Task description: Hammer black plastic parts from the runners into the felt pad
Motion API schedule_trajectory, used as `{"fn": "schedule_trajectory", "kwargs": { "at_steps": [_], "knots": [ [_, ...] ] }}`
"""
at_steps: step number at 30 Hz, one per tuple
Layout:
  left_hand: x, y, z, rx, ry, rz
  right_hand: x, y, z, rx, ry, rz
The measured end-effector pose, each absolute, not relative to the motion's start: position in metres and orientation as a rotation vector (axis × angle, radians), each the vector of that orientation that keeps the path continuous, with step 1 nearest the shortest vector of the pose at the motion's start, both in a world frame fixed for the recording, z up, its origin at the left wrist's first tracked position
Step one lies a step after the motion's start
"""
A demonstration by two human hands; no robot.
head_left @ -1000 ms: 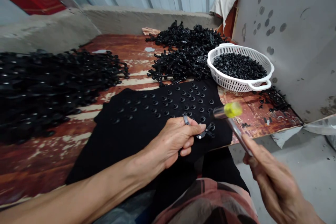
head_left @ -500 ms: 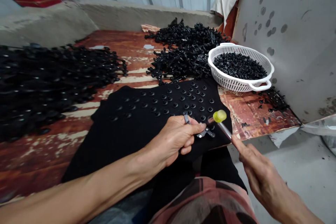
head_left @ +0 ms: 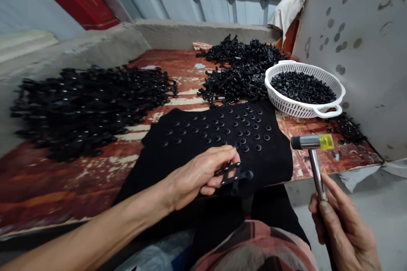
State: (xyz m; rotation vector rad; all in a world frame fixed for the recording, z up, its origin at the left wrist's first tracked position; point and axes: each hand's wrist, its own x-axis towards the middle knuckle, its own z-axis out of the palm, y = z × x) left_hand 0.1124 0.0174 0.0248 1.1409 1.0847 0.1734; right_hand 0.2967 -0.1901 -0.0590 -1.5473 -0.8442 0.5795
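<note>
Between the fingers of my left hand (head_left: 203, 169) is a black jointed linkage (head_left: 235, 177) of short bars with round ends, held over the front of a black cloth (head_left: 178, 165). Several small round black caps (head_left: 217, 138) lie in loose rows on that cloth, just beyond the hand. My right hand (head_left: 343, 224) is wrapped round the handle of a small mallet (head_left: 313, 141) with a metal head, one yellow face and one black face. The mallet is raised at the right of the cloth, apart from the linkage.
Black jointed parts are heaped at the left (head_left: 92, 106) and back (head_left: 241, 59) of the worn red-brown table (head_left: 165, 112). A white plastic basket (head_left: 297, 112) of small black pieces stands at the right, beside a stained grey panel (head_left: 359, 46).
The mallet has moved right, away from my left hand, and its head is now side-on. The linkage has turned in my left fingers. The camera view has shifted.
</note>
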Motion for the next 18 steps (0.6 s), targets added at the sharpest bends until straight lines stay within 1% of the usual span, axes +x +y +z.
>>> {"fn": "schedule_trajectory", "kwargs": {
  "at_steps": [9, 18],
  "knots": [
    [0.115, 0.029, 0.02, 1.332, 0.972, 0.166, 0.297, -0.189, -0.064, -1.567, -0.825, 0.63],
    [0.118, 0.035, 0.014, 1.48, 1.006, 0.173, 0.295, -0.186, -0.065, -1.587, -0.858, 0.625]
  ]
}}
